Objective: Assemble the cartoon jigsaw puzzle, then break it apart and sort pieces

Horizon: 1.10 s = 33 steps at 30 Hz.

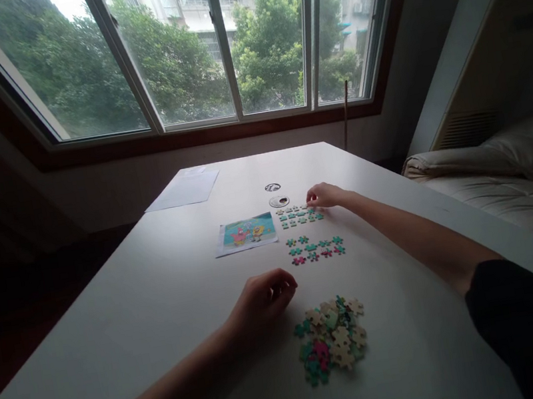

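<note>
Ten puzzle pieces (310, 247) are lying in three rows, long axes running left-right, beyond one pile (340, 343). The left hand (268, 297) is resting unclenched; the right hand (326, 195) is lying at farther pieces (301, 221), its grip indeterminable.

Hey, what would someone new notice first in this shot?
A bright window spans much of the top, trees outside. On the white table, a loose puzzle heap lies near the viewer. Farther off, a cartoon picture lies left of piece rows, the right hand at their far end.
</note>
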Tool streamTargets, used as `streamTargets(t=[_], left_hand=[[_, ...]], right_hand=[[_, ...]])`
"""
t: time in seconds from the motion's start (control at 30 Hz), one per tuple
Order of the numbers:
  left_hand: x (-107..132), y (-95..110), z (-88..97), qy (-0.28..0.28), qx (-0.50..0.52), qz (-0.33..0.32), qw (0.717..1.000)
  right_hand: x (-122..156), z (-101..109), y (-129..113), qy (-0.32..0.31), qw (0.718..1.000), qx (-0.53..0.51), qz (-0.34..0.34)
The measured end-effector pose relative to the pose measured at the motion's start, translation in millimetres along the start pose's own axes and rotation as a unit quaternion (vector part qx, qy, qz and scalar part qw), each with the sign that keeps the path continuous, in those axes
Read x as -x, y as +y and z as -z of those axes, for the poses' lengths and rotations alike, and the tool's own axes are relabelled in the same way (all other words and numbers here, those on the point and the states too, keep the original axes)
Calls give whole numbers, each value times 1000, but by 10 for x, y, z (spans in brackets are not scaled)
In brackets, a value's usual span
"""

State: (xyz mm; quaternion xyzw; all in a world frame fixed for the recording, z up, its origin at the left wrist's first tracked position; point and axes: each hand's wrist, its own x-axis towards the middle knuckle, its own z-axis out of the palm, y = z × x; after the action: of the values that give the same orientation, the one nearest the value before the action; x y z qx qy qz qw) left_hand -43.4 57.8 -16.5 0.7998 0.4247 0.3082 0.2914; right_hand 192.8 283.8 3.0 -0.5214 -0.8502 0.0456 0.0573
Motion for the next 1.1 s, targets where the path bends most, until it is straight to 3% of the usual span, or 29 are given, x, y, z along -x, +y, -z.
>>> streamTargets(t=[0.3, 0.5, 0.67, 0.73, 0.8, 0.87, 1.0, 1.1], left_hand=[[3, -4, -4, -3, 8, 1, 1000], [2, -14, -5, -7, 12, 2, 1000], [-1, -32, -12, -8, 7, 1, 1000], [-3, -36, -21, -6, 5, 0, 1000], [-5, -27, -34, 2, 5, 0, 1000], [-6, -5, -49, 10, 2, 3, 1000], [-12, 51, -82, 19, -2, 15, 1000], [-21, 78, -103, 26, 9, 27, 999]], right_hand=[[-47, -148, -68, 33, 999, -43, -5], [17, -118, -115, 63, 996, -64, 10], [332, 18, -358, 113, 989, -77, 56], [581, 67, -493, 117, 979, -102, 129], [880, 106, -619, 78, 958, -143, 235], [1185, 144, -717, 15, 944, -155, 292], [1626, 206, -796, -99, 931, -174, 306], [1729, 210, -784, -169, 923, -186, 291]])
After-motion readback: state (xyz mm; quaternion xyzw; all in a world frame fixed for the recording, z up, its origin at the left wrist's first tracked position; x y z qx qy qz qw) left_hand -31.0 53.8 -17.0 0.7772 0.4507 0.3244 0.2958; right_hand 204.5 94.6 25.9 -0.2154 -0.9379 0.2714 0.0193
